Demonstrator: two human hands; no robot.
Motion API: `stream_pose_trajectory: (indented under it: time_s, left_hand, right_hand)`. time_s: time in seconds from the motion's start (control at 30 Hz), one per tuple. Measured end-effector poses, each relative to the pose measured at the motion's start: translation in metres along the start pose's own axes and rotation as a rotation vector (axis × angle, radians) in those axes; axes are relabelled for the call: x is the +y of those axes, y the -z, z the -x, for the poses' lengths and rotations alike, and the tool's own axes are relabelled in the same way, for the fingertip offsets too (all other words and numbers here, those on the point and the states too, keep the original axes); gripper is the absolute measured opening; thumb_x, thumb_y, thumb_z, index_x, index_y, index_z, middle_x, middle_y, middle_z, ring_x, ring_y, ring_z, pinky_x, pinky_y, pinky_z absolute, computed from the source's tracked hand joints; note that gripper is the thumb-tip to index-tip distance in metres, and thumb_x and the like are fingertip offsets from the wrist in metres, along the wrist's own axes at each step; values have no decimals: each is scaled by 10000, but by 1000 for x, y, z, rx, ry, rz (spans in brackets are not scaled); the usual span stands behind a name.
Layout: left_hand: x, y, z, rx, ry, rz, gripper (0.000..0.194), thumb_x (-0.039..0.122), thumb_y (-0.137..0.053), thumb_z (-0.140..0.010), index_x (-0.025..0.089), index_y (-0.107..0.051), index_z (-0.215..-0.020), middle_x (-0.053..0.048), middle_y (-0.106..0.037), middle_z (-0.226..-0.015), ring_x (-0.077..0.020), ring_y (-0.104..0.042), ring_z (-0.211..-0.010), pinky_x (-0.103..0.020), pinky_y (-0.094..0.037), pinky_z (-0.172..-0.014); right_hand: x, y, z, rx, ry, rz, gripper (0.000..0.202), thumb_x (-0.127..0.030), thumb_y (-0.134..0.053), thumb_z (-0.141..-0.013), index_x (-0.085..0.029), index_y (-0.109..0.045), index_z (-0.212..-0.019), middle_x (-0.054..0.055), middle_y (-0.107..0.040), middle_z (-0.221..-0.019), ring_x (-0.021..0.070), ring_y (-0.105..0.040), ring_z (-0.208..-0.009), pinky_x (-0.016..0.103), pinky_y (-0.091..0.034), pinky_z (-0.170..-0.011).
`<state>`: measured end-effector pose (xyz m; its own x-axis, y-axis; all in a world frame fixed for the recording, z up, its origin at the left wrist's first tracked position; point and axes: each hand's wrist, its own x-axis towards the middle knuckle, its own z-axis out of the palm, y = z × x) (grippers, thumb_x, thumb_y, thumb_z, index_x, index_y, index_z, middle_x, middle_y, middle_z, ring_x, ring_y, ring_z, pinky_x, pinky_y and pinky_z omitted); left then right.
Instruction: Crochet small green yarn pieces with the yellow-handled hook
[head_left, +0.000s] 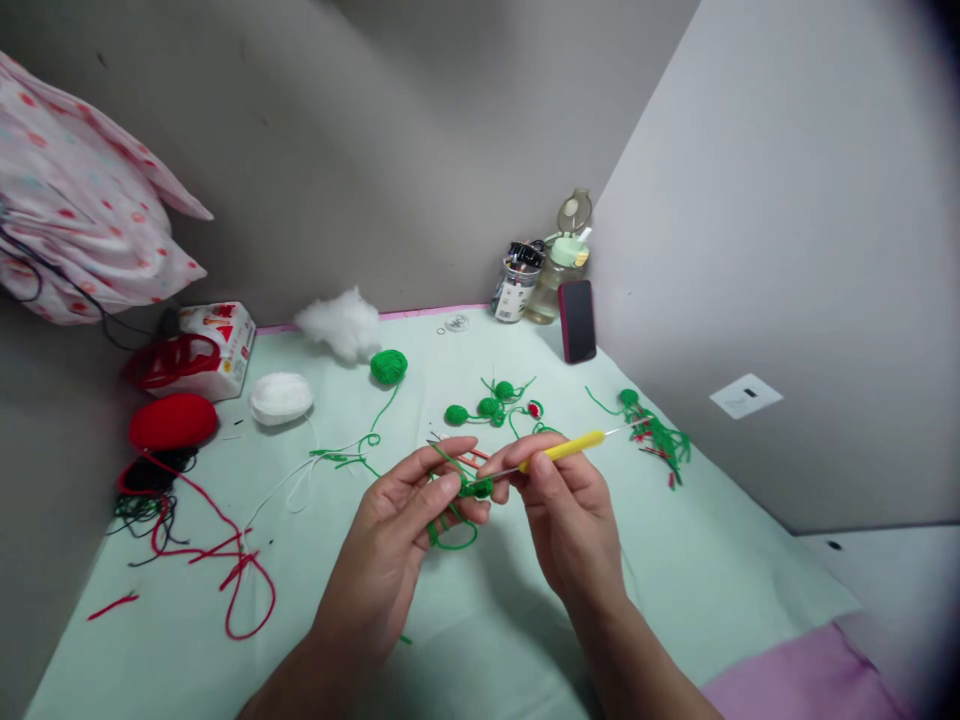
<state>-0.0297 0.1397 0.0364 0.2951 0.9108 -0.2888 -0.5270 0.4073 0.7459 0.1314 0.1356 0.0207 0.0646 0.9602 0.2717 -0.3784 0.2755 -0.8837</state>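
My left hand (409,510) pinches a small green crochet piece (480,488), with a green yarn strand running over its fingers and a loop hanging below. In my right hand (566,510) is a crochet hook (564,451) with a yellow handle, its metal shaft pointing left into the green piece. The hook's tip is too small to make out among the stitches. Just beyond the hands lie several green crocheted balls (490,408) with loose strands and a small red and green piece (535,409). Orange-handled scissors (474,459) are partly hidden behind my fingers.
A green yarn ball (388,367), white stuffing (343,324), white yarn (280,399) and red yarn (174,421) lie to the left, with loose strands in front. At the back stand a pen holder (517,284), a bottle (561,275) and a phone (577,321). Green crocheted pieces (660,437) lie right.
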Motion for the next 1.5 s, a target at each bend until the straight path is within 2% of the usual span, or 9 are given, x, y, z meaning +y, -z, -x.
stream_pose_trajectory:
  time_s: [0.23,0.43,0.63,0.7,0.8,0.87,0.93,1.13,1.5]
  left_hand:
    - [-4,5,2,34,-156,-192,195,342,-813,-913,324,-852,-1103,32,-755,-808,-119,-759,-763,-220,-588,-826]
    - [-10,9,4,160,-581,-612,301,150,-783,-901,370,-847,-1097,40,-756,-935,-113,-731,-785,-215,-592,-807]
    - [-20,7,6,176,-941,-795,509,32,-730,-886,398,-802,-1233,36,-770,-954,-144,-694,-840,-263,-568,-853]
    - [-21,6,6,203,-888,-751,469,59,-753,-876,390,-819,-1203,32,-757,-925,-148,-672,-821,-278,-553,-859]
    - [-19,4,3,244,-511,-452,394,213,-833,-859,355,-814,-1226,30,-693,-854,-138,-644,-793,-265,-543,-821]
    - [-16,3,1,201,-239,-203,461,315,-882,-823,318,-791,-1275,28,-650,-849,-129,-630,-784,-252,-537,-788]
    - [-13,2,-1,148,-116,-77,506,349,-916,-782,288,-792,-1269,21,-631,-862,-128,-618,-801,-243,-525,-786]
    - [-11,8,-1,153,-228,-273,424,352,-880,-829,315,-805,-1245,19,-663,-878,-146,-600,-873,-228,-494,-831]
    - [-15,9,1,299,-492,-592,346,236,-811,-870,314,-813,-1207,10,-738,-919,-182,-645,-894,-311,-497,-957]
  right_hand:
    - [-1,0,10,-15,235,292,203,-237,-569,-1080,-257,-771,-1069,24,-788,-979,136,-727,-825,267,-612,-748]
    - [-6,-1,11,-141,530,603,251,-86,-530,-1050,-200,-730,-1151,74,-799,-1003,192,-756,-958,355,-621,-843]
    - [-7,-1,10,-159,606,673,233,-127,-503,-1064,-191,-713,-1139,93,-800,-940,218,-781,-881,377,-650,-749]
    - [-6,-1,11,-159,653,744,226,-136,-513,-1065,-194,-717,-1141,102,-806,-969,211,-781,-875,367,-657,-742]
    - [-3,0,13,-188,770,946,244,-87,-598,-1018,-206,-739,-1178,108,-809,-1072,202,-781,-955,336,-660,-789]
    - [-2,0,14,-204,790,1011,307,-60,-629,-996,-233,-742,-1224,93,-803,-1119,199,-775,-1005,335,-656,-843]
    - [-1,1,13,-185,727,928,330,-62,-616,-1007,-253,-738,-1248,83,-796,-1112,192,-765,-981,339,-654,-829]
    - [-6,1,8,-157,533,658,298,-40,-601,-1006,-230,-759,-1173,86,-779,-1051,191,-742,-936,345,-636,-812]
    - [-7,1,11,-159,570,732,331,-6,-598,-973,-225,-743,-1175,83,-781,-1040,190,-748,-914,329,-634,-769]
